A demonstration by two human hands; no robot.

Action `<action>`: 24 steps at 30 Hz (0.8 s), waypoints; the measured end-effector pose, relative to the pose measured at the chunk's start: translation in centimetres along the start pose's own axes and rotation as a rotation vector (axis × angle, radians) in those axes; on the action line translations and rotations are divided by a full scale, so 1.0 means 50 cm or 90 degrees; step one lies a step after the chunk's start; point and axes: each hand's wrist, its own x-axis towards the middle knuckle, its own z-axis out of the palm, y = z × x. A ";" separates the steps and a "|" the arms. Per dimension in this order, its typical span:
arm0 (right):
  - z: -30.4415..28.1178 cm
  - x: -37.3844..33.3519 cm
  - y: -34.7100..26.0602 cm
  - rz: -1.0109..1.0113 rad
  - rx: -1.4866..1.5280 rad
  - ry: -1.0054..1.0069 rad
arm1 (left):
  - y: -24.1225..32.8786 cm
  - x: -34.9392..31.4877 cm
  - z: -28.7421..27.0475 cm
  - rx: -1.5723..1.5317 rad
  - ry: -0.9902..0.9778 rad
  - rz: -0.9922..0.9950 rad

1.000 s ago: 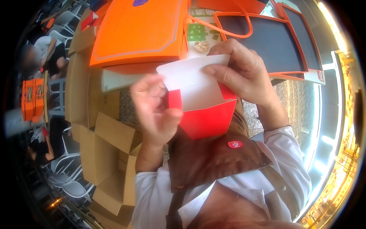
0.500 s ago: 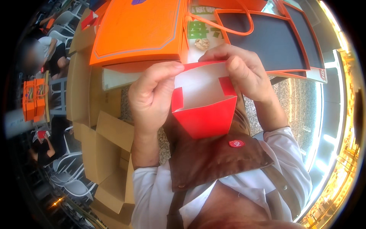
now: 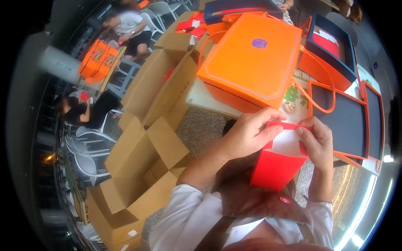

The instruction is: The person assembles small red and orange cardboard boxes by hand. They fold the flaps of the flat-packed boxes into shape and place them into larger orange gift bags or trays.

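The left hand (image 3: 253, 134) and right hand (image 3: 317, 143) cover parts of the flap (image 3: 289, 125) on the red box (image 3: 276, 169) — its depths are hidden. A person (image 3: 285, 6) is cut off by the top edge — the apron badge (image 3: 284, 200) is blurred.

The person wears a white shirt (image 3: 180, 219), its sleeves ending near the elbows, beneath a brown apron (image 3: 247, 209) with brown shoulder straps (image 3: 214, 236) and a small red badge (image 3: 284, 200). Left hand (image 3: 253, 131) and right hand (image 3: 318, 141) are bare.

Head fisheye, worn on me: looks steeply down from near above and behind my left hand (image 3: 254, 130) and right hand (image 3: 319, 141).
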 end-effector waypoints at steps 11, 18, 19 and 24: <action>-0.006 0.010 -0.038 -0.105 -0.127 -0.080 | -0.003 0.013 0.014 0.178 0.009 0.124; -0.011 0.015 -0.021 -0.122 -0.078 -0.085 | -0.004 0.014 0.010 0.073 0.016 0.044; -0.009 0.014 -0.021 -0.133 -0.059 -0.077 | -0.005 0.012 0.010 0.057 0.014 0.040; -0.013 0.006 -0.014 -0.144 -0.053 -0.050 | -0.019 0.005 0.011 -0.003 -0.001 0.030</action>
